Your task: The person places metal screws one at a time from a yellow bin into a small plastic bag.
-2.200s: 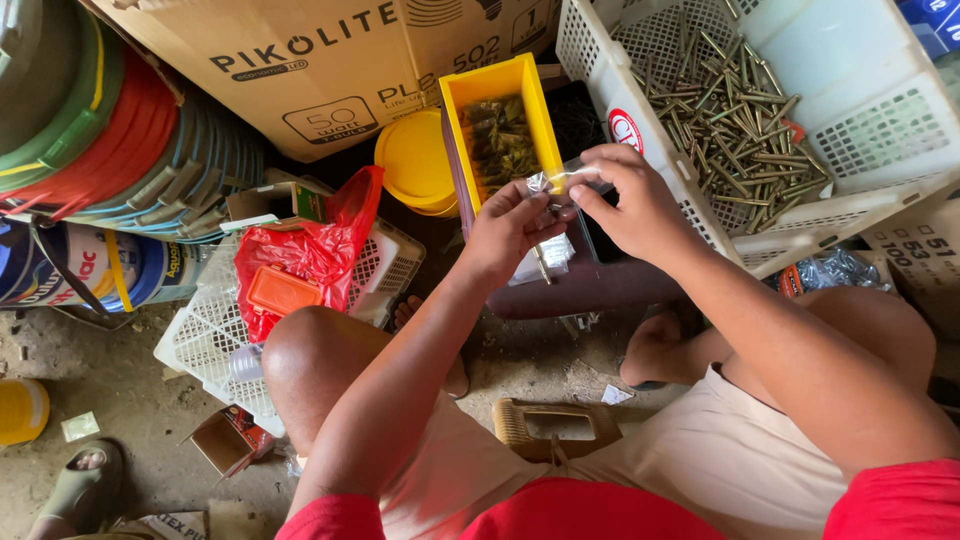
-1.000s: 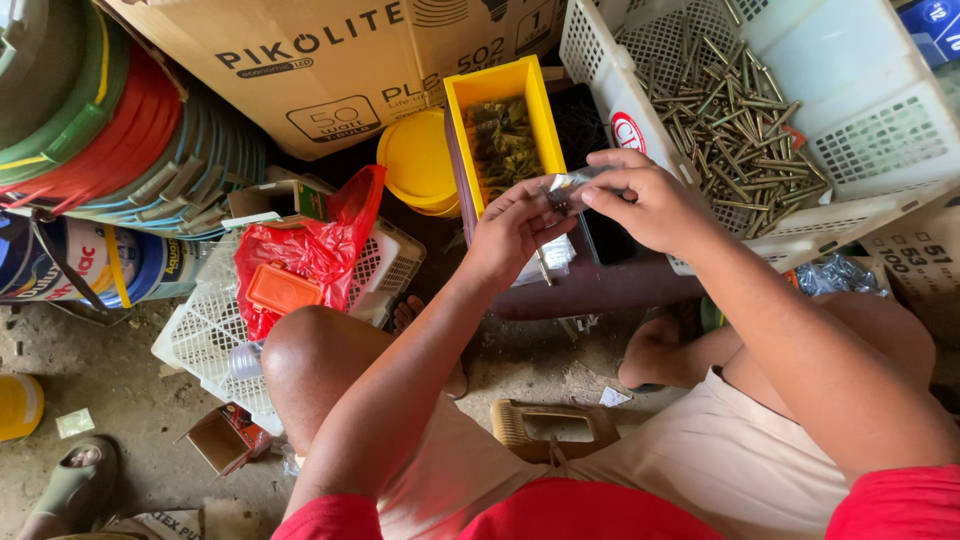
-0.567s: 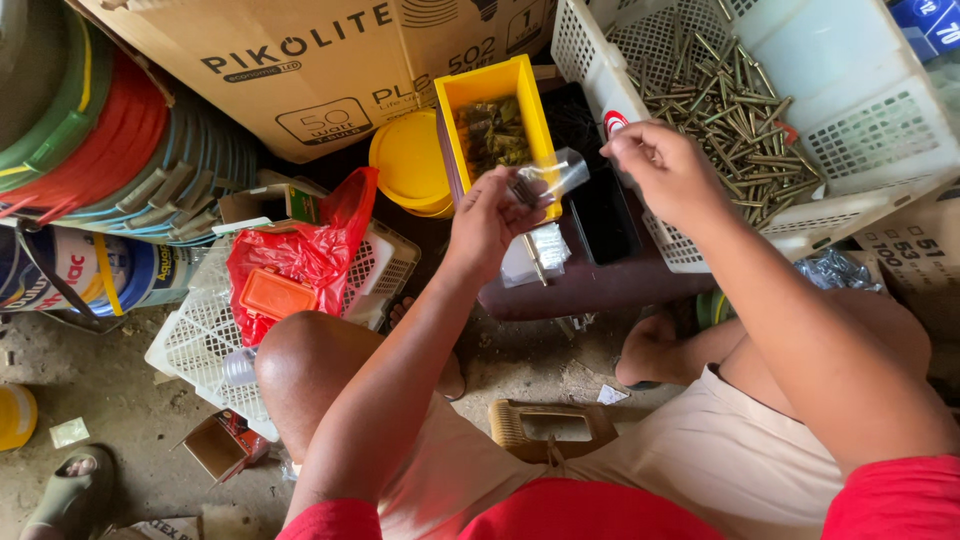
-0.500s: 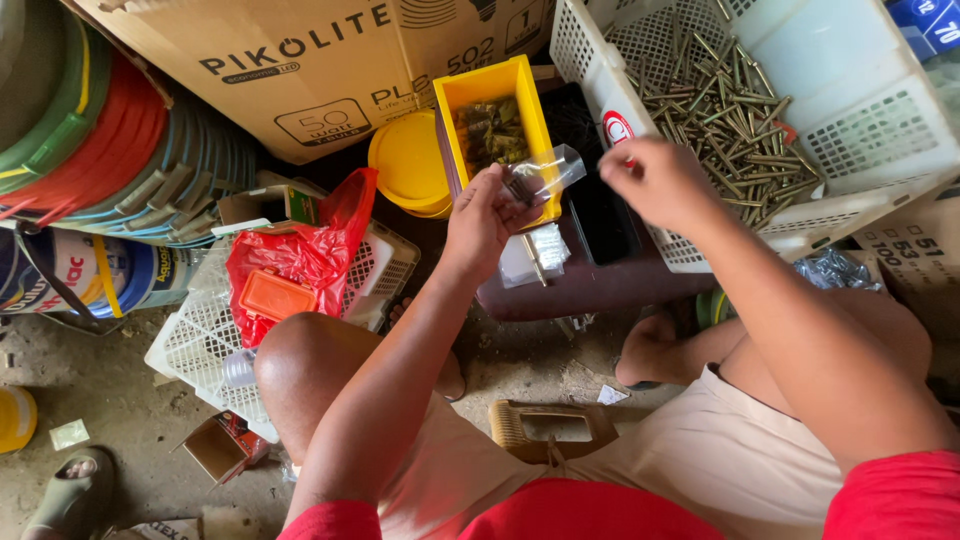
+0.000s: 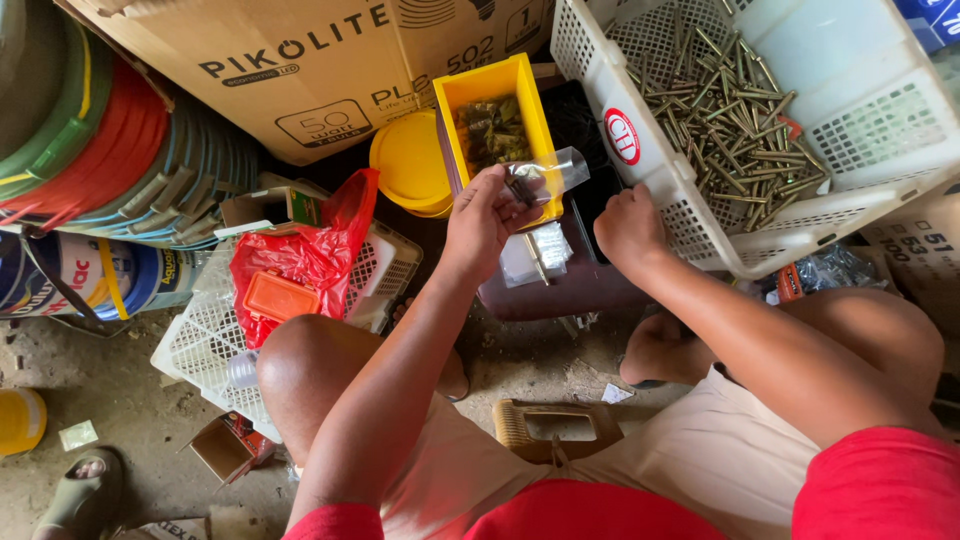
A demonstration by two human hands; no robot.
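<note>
Left hand is pinching one small clear plastic bag holding dark screws; right hand is hovering fisted, contents indiscernible, beside one white perforated plastic basket.

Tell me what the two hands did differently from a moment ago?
Earlier both hands met at the small clear bag. Now the right hand has let go and moved right, toward the white basket of screws, its fist closed. The left hand still holds the bag up over the yellow bin. The bin, basket and red bag stayed put.
</note>
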